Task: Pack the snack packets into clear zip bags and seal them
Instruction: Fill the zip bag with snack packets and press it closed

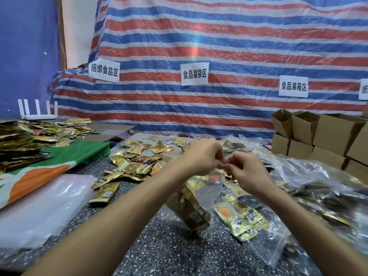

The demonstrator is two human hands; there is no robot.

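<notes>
My left hand (pixel 201 159) and right hand (pixel 249 172) meet mid-frame, fingers curled, pinching the top edge of a zip bag (pixel 208 196) — gold packets (pixel 189 208) hang inside it, over the table (pixel 159 246). A loose pile (pixel 137 162) lies behind — boxes (pixel 318 134) stacked at right.

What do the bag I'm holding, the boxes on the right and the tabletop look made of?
Bag: thin glossy clear plastic; gold packets show through. Boxes: matte brown cardboard, probably; folded flaps. Tabletop: speckled dark stone or terrazzo-look laminate, cannot tell which.
</notes>
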